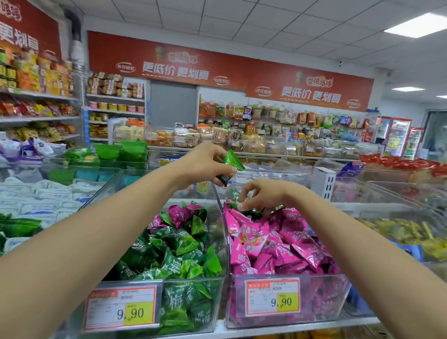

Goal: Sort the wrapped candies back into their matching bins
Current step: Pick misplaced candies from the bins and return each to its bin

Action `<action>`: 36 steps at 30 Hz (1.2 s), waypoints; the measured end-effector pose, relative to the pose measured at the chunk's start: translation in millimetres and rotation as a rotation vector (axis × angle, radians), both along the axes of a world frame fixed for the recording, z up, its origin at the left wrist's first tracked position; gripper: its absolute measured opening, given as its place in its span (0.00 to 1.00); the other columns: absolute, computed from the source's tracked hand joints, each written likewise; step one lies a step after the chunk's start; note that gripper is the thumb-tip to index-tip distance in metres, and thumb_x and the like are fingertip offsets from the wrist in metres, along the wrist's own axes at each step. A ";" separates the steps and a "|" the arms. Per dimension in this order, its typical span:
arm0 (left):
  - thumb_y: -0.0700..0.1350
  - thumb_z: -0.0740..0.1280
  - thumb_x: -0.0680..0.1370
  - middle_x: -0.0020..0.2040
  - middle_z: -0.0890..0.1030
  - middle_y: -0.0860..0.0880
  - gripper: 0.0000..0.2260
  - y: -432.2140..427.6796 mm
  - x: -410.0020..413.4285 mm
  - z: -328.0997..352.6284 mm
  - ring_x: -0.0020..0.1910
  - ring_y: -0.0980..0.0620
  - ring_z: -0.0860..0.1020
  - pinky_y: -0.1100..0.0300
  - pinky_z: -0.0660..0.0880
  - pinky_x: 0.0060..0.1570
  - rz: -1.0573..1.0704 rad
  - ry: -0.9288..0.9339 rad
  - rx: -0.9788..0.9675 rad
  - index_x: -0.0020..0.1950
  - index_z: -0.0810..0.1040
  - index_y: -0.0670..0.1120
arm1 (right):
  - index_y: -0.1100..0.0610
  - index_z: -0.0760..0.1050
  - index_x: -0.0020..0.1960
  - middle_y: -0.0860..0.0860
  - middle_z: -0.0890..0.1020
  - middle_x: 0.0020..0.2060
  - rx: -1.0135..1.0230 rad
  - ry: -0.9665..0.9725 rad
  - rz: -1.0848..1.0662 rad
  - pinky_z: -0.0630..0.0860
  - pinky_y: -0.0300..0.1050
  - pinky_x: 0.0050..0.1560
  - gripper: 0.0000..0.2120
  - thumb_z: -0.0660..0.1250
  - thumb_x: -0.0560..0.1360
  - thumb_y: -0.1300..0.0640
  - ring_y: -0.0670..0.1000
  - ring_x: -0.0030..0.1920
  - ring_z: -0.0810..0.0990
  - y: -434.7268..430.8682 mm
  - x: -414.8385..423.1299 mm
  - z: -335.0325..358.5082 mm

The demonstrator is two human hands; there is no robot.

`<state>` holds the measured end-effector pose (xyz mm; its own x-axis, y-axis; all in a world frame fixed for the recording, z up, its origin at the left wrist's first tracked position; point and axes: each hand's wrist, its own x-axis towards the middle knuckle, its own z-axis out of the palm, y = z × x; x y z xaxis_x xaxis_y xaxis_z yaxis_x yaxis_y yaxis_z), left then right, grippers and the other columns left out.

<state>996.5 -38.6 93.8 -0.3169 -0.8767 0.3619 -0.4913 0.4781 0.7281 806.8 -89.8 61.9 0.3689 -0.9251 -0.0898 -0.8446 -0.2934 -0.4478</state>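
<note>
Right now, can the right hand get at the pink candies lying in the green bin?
Probably yes. The right hand is over the pink bin; the pink candies lie uncovered just across the divider.

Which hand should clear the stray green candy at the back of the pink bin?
Right. The right hand is already over the pink bin, fingertips at the stray green candy. The left hand is raised and already holds green candies.
</note>
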 end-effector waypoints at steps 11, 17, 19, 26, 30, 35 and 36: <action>0.40 0.65 0.80 0.62 0.73 0.49 0.08 -7.8 -1.9 -2.2 0.53 0.48 0.77 0.57 0.82 0.42 -0.055 -0.107 -0.036 0.59 0.77 0.47 | 0.50 0.70 0.63 0.51 0.76 0.46 0.077 -0.101 0.078 0.78 0.49 0.51 0.18 0.71 0.75 0.56 0.51 0.45 0.76 6.0 -8.4 -4.1; 0.46 0.64 0.81 0.57 0.77 0.48 0.08 -16.6 -1.9 -4.2 0.44 0.53 0.78 0.63 0.79 0.37 -0.017 -0.130 -0.024 0.54 0.81 0.45 | 0.47 0.72 0.59 0.53 0.74 0.48 -0.119 -0.330 0.125 0.79 0.42 0.42 0.18 0.73 0.73 0.57 0.51 0.41 0.77 20.2 -19.9 15.0; 0.57 0.67 0.77 0.59 0.78 0.48 0.15 -17.6 -4.1 -4.6 0.49 0.52 0.79 0.57 0.81 0.44 -0.009 -0.076 0.008 0.53 0.80 0.47 | 0.51 0.72 0.60 0.55 0.75 0.51 -0.215 -0.360 0.140 0.79 0.40 0.40 0.18 0.73 0.72 0.57 0.50 0.40 0.78 26.6 -19.5 22.7; 0.50 0.74 0.73 0.44 0.81 0.43 0.18 -7.8 2.3 6.5 0.33 0.51 0.73 0.62 0.75 0.37 -0.061 0.071 0.138 0.57 0.76 0.41 | 0.58 0.76 0.52 0.52 0.79 0.44 -0.406 -0.528 0.174 0.80 0.49 0.44 0.12 0.75 0.71 0.60 0.54 0.44 0.78 37.7 -0.6 30.5; 0.47 0.73 0.74 0.41 0.78 0.41 0.19 0.1 32.3 21.4 0.34 0.49 0.71 0.61 0.73 0.35 -0.056 0.065 0.127 0.56 0.76 0.34 | 0.57 0.77 0.55 0.56 0.81 0.45 -0.379 -0.587 0.222 0.80 0.45 0.48 0.14 0.75 0.71 0.61 0.49 0.41 0.80 41.3 20.2 43.0; 0.52 0.73 0.73 0.46 0.81 0.46 0.15 24.5 91.9 41.9 0.36 0.53 0.77 0.60 0.77 0.39 0.027 -0.355 0.193 0.53 0.79 0.43 | 0.60 0.76 0.60 0.53 0.79 0.41 -0.271 -0.532 0.326 0.81 0.53 0.51 0.16 0.72 0.73 0.64 0.48 0.40 0.81 43.5 58.6 54.2; 0.53 0.73 0.73 0.47 0.81 0.47 0.14 29.9 101.9 42.5 0.38 0.53 0.78 0.59 0.77 0.40 0.017 -0.450 0.231 0.51 0.78 0.45 | 0.60 0.75 0.60 0.54 0.80 0.43 -0.233 -0.497 0.356 0.81 0.54 0.52 0.16 0.72 0.73 0.64 0.49 0.41 0.81 44.3 67.0 54.6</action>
<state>1098.4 -8.7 136.3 -0.3816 -0.9243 -0.0113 -0.7872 0.3185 0.5280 873.8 -45.5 116.5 0.6022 -0.7132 0.3588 -0.3867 -0.6537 -0.6505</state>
